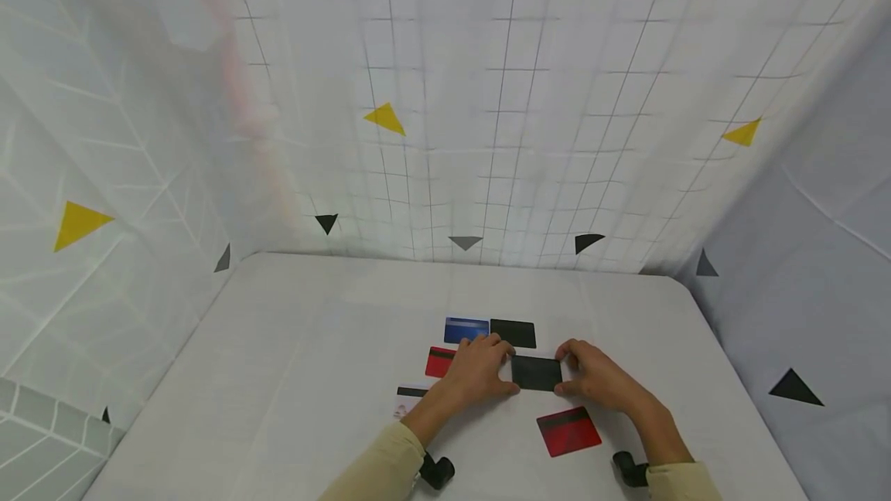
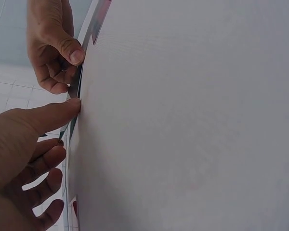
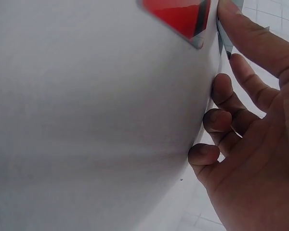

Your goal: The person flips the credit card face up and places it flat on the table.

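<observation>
Left hand (image 1: 468,372) and right hand (image 1: 600,377) grip nearer dark card (image 1: 537,373) by opposite ends, lower frame, right of centre, at worktop (image 1: 278,354). Step seems placing; next move likely calls for squaring, release.

Bright and soft over the table (image 1: 299,354), faintly shadowed on its near half. Dimmer and greyer in both wrist views, bowed along the table's edge.
</observation>
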Available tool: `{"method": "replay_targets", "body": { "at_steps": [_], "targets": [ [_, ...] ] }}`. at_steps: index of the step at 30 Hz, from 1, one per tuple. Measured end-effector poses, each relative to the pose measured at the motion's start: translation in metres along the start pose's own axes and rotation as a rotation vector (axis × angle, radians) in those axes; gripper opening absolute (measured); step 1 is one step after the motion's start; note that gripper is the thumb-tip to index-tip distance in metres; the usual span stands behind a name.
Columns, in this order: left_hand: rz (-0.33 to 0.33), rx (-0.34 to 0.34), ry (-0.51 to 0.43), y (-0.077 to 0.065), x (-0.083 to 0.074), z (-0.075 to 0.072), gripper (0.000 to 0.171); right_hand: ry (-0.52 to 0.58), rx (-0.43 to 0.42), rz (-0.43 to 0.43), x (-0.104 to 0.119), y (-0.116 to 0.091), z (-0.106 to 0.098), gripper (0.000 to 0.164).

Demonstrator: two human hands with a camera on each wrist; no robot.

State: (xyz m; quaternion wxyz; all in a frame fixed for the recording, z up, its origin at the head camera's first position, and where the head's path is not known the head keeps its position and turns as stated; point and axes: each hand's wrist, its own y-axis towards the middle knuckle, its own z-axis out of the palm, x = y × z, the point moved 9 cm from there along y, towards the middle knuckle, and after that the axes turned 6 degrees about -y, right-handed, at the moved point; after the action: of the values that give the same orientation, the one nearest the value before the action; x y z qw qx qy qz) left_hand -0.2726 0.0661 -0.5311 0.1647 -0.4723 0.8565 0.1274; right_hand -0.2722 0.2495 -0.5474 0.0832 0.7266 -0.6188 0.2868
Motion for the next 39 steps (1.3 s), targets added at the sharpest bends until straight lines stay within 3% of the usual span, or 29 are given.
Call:
{"method": "replay_targets", "body": {
  "at_steps": [21,29,39],
  "targets": [
    [0.061,-0.055,0.000,-0.0012,-0.0018,-0.0037,0.052,-0.021,-0.012,-0.014,0.0031,-0.0041,-0.0017,0.061],
    [0.057,-0.049,-0.026,-0.0005,-0.0007,-0.0032,0.052,-0.034,-0.007,-0.024,0.0020,-0.0027,0.0006,0.065],
    [0.099,-0.057,-0.039,-0.0003,-0.0062,-0.0075,0.050,-0.059,0.004,-0.019,0.0025,-0.0030,0.0015,0.065]
  ]
}}
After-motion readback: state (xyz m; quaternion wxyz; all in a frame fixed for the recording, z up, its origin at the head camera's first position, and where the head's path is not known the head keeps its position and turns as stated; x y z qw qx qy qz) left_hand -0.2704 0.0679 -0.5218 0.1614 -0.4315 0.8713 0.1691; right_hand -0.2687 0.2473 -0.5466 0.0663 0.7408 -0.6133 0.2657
